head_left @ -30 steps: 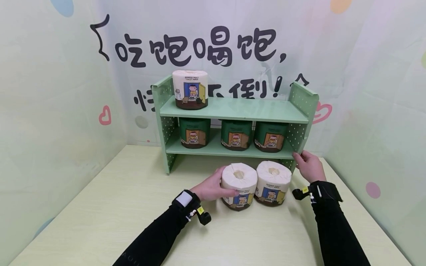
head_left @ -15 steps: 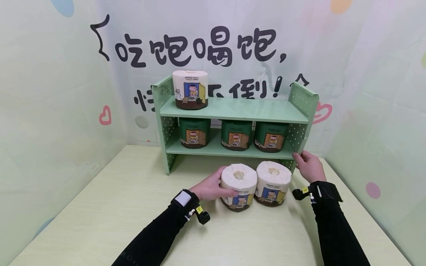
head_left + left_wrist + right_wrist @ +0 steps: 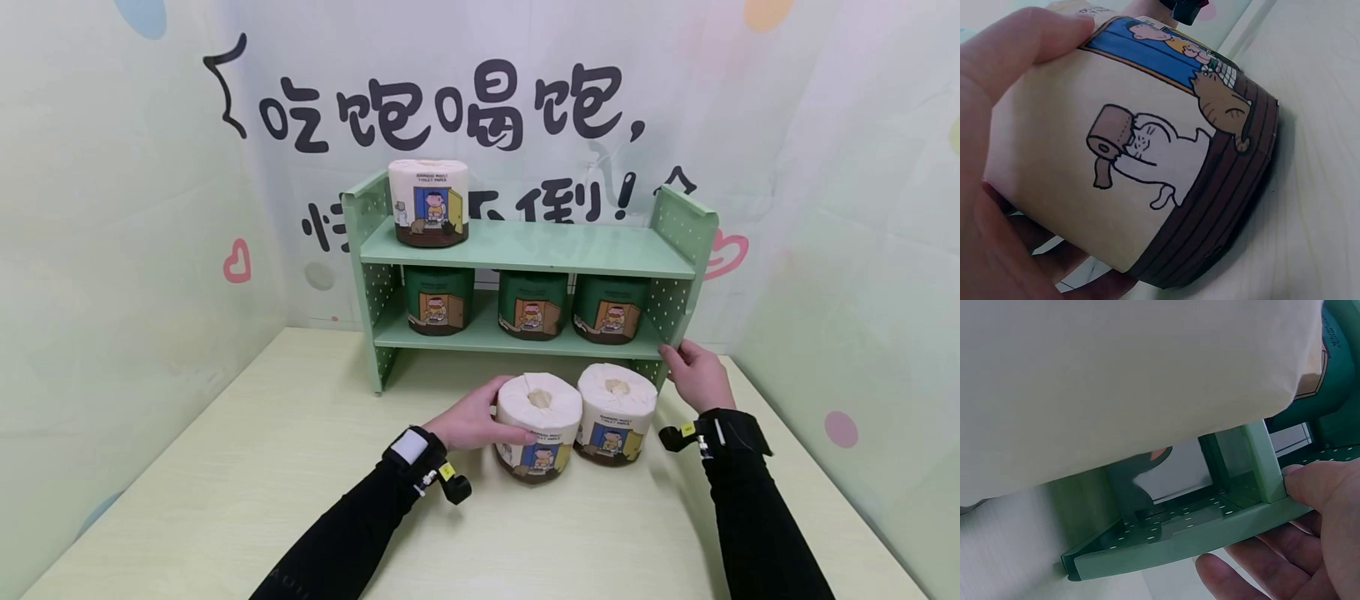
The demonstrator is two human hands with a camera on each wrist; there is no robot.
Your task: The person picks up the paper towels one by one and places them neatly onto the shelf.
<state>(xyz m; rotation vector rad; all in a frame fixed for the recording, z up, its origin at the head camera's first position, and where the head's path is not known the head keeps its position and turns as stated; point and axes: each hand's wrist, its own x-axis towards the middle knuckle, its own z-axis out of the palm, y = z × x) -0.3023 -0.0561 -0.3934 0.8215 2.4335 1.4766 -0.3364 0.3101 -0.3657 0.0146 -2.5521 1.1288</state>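
Note:
My left hand point(image 3: 476, 417) grips a white-wrapped toilet paper roll point(image 3: 538, 408), thumb across its front and fingers curled behind. In the left wrist view this roll point(image 3: 1141, 150) shows a cartoon cat and a brown base band, close over the table. Just to its right stands another white toilet paper roll point(image 3: 617, 408), below the front of the green two-tier shelf point(image 3: 525, 250). My right hand point(image 3: 696, 375) pinches the shelf's right side panel near the lower board. In the right wrist view, the thumb of that hand point(image 3: 1310, 531) lies against the green panel edge.
A white toilet paper roll point(image 3: 429, 204) stands at the left end of the top board. Three green toilet paper rolls point(image 3: 532, 304) sit on the lower board. The shelf stands at the back of the pale table point(image 3: 247, 467), with printed cloth walls point(image 3: 120, 250) around it.
The roll in my left hand has shifted slightly toward me. My right hand, the shelf and the other rolls look unmoved.

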